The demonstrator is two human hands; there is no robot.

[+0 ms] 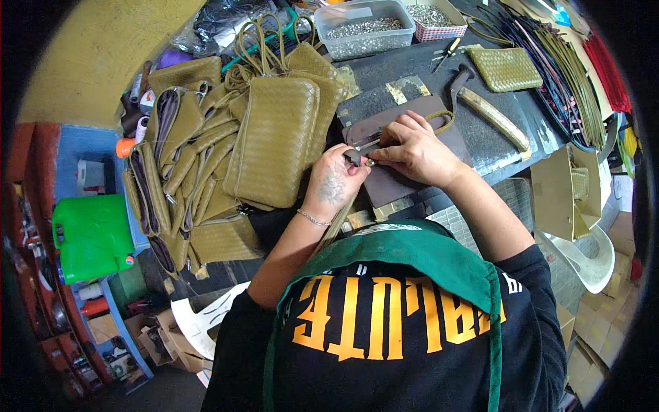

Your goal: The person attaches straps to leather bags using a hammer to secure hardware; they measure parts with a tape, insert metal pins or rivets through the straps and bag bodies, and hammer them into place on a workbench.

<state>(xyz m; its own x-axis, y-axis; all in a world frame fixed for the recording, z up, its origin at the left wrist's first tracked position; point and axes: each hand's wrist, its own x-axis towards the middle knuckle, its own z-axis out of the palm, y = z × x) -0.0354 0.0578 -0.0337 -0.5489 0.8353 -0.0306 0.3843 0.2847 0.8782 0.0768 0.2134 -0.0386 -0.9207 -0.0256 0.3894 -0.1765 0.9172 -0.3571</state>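
Note:
Both hands meet over a dark brown pad [391,182] on the workbench. My left hand [334,184] is closed, with an olive strap [336,223] running out beneath it toward my apron. Between its thumb and forefinger shows a small dark piece [353,156], whose kind I cannot make out. My right hand [417,152] pinches beside it, its fingertips at a small shiny metal bit [370,163]. A looped olive strap end [446,123] shows beyond the right knuckles. Fingers hide much of what is held. A hammer [495,121] with a wooden handle lies right of the pad.
Woven olive pouches [274,141] are heaped at the left; another pouch [506,69] lies at the far right. A clear tub [364,31] of small metal parts stands at the back. Long cut straps [559,82] lie along the right edge. A green jug [93,233] stands at the left.

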